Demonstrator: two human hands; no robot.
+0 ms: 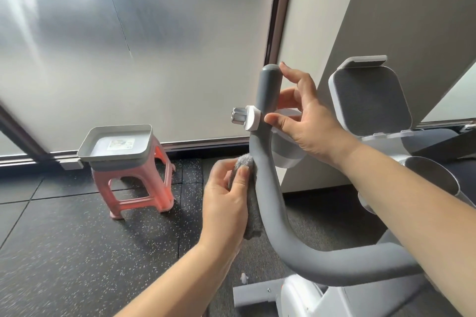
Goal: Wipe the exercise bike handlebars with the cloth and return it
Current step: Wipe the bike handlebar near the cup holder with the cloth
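**Cloth working the upright horn of the handlebar**

The left hand (226, 198) is pinching a grey cloth (247, 183) against the left side of the handlebar (268, 175), just below the white clamp knob (244, 117). The risk here is the cloth sliding up and snagging on that knob — or slipping from a light pinch, since most of it is hanging loose below the fingers. The right hand (306, 121) is steadying the bar on the far side, fingers spread and only loosely curved, thumb touching beside the clamp — holding nothing firmly. Well left of the handlebar, a grey tray (116, 159) is sitting on a pink stool (139, 188), probably the cloth's return spot.
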